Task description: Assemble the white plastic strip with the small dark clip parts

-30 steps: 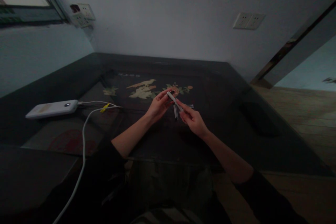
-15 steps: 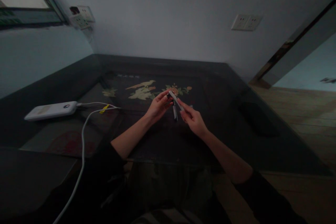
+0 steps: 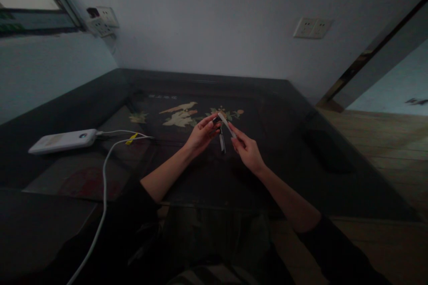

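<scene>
Above the middle of the dark tabletop (image 3: 301, 178), both hands meet. The left hand (image 3: 200, 136) pinches a small dark piece (image 3: 217, 120) — its fingers are closed on it. The right hand (image 3: 245, 151) holds a thin white strip (image 3: 227, 124), its grip closed on it. A white power bank (image 3: 63, 141) lies near the left edge.

Open dark tabletop (image 3: 284, 173) right of and beyond both hands; to the left, blocked by white cable (image 3: 104, 173) and power bank (image 3: 62, 141).
</scene>
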The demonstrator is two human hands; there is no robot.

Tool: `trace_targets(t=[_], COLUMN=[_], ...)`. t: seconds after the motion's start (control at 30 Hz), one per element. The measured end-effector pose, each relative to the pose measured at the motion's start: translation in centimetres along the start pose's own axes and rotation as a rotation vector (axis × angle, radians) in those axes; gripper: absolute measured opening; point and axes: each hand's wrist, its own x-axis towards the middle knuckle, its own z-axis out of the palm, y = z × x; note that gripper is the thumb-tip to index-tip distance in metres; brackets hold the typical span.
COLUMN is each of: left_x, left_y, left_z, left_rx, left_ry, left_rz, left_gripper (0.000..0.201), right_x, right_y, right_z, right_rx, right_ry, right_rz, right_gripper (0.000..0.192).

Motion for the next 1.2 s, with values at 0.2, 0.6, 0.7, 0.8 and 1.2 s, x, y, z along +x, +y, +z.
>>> trace_targets(t=[0.2,0.6,0.7,0.8,1.2], left_x=[-0.09,0.14,0.15,0.07,0.09], left_y=[0.11,-0.21,-0.20,-0.13,-0.08], left_z=[0.06,-0.42,-0.38,-0.25,-0.28], left_rx=[-0.001,0.016,0.015,0.007,-0.015], left_ry=[0.004,-0.016,-0.032,-0.030,-0.055], left_rz=[0.011,0.000,0.007,0.013,0.008], left_gripper=[0.034,0.036,0.037,0.039,0.045], right_x=[-0.26,-0.15,-0.03,-0.09,-0.27], right_y=[0.42,-0.03,0.07,0.10,-0.18], right_z=[0.27,0.15,0.02,-0.01,0.17], right_rx=[0.089,0.038,0.023,0.027,0.055], right_ry=[-0.074,-0.042,-0.001,-0.006,-0.094], right_rz=[0.025,-0.006,0.002,0.009,-0.009], right_gripper=[0.052,0.051,0.051,0.051,0.050])
